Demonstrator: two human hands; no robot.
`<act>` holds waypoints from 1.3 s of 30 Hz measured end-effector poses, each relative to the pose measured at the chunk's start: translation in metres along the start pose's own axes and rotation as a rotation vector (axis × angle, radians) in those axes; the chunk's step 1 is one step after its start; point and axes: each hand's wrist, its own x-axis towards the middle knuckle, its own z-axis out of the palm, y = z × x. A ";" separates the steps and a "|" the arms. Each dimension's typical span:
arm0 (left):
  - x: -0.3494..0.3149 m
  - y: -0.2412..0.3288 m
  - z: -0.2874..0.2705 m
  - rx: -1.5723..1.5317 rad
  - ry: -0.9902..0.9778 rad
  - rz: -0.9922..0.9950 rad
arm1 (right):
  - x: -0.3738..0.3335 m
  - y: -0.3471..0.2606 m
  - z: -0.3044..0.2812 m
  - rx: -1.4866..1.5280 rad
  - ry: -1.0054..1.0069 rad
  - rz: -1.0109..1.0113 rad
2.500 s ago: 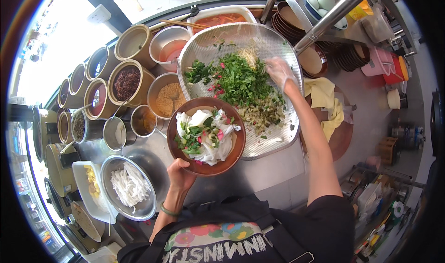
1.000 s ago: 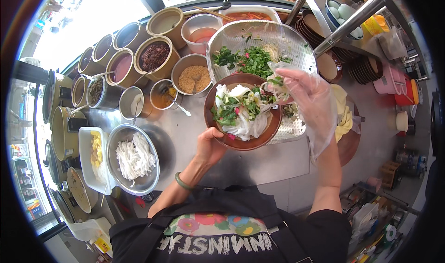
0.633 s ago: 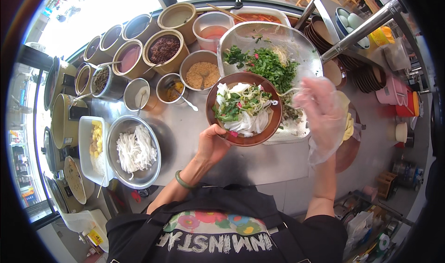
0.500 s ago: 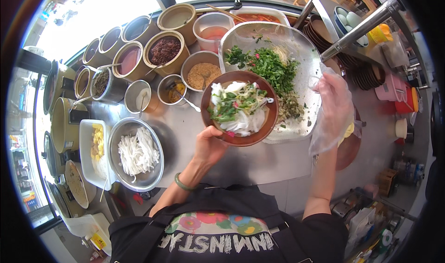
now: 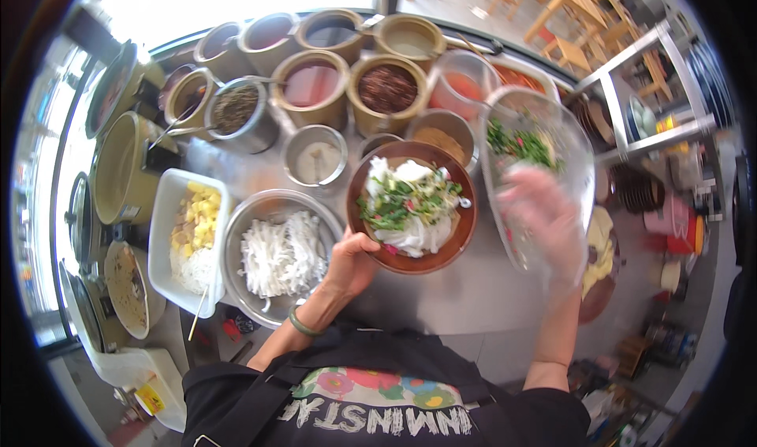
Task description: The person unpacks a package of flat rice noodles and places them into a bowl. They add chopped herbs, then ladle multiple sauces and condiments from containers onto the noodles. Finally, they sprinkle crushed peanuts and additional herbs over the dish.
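Left hand holds one bowl, right hand over one tray

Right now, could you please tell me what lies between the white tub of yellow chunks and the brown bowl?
In the head view, a steel bowl of white noodles, then the left hand, which holds the brown bowl.
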 end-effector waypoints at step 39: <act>0.064 0.448 -0.118 0.074 0.175 0.643 | 0.463 0.002 0.445 0.258 -0.153 0.020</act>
